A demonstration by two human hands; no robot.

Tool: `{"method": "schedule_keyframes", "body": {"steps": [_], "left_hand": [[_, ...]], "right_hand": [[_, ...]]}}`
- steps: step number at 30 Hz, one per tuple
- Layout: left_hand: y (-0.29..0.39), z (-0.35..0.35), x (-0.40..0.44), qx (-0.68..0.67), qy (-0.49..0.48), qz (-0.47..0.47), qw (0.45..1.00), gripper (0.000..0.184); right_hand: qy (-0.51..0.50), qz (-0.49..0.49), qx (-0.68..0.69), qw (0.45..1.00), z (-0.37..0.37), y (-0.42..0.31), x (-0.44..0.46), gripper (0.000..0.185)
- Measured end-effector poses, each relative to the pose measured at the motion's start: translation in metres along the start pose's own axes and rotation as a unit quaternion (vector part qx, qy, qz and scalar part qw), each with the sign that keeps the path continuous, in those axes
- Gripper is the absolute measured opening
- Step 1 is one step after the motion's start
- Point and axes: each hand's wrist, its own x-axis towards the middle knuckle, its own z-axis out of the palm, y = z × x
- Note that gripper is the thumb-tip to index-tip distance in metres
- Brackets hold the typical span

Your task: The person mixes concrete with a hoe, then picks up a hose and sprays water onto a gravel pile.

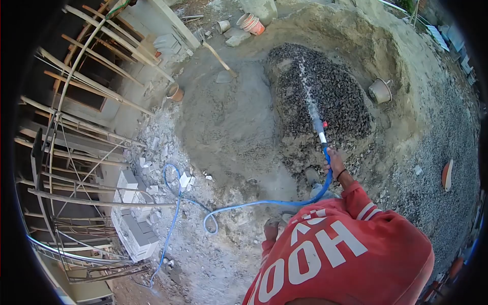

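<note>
My right hand (pixel 335 161) is closed around the end of a blue hose (pixel 264 203), just behind its grey and white nozzle (pixel 321 133) with a small red valve handle (pixel 325 124). A jet of water (pixel 308 89) shoots from it onto a heap of dark gravel (pixel 335 96). The hose curves back past my body and loops over the ground to the left. My left hand (pixel 271 230) hangs low beside my red sweatshirt (pixel 351 254), close to the hose. It is small and dark in view, so its fingers are unclear.
Grey sand or mortar (pixel 223 122) spreads left of the gravel, with a shovel (pixel 219 60) standing in it. Buckets (pixel 250 24) lie at the back; another bucket (pixel 380 91) is at right. Bamboo scaffolding (pixel 96 89) and stacked blocks (pixel 134 234) line the left.
</note>
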Motion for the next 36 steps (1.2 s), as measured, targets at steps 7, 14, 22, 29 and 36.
{"method": "schedule_keyframes", "body": {"steps": [7,14,22,29,36], "left_hand": [[0.004,-0.021,-0.003,-0.043,0.04,-0.095,0.994,0.03],[0.005,-0.039,-0.018,-0.208,0.023,-0.265,0.941,0.022],[-0.037,-0.01,-0.013,-0.024,-0.002,0.075,0.997,0.023],[0.034,-0.005,-0.012,-0.164,0.025,-0.225,0.96,0.023],[-0.004,-0.011,-0.026,-0.069,0.028,-0.04,0.996,0.02]], "right_hand": [[0.019,-0.005,-0.054,0.998,-0.007,0.029,0.009,0.028],[0.017,0.009,-0.054,0.998,0.012,0.025,-0.006,0.029],[0.062,0.104,-0.005,0.993,-0.003,0.053,0.031,0.028],[0.09,-0.011,-0.033,0.995,0.009,0.032,0.02,0.029],[0.057,-0.038,-0.021,0.997,0.016,0.028,0.01,0.027]]}}
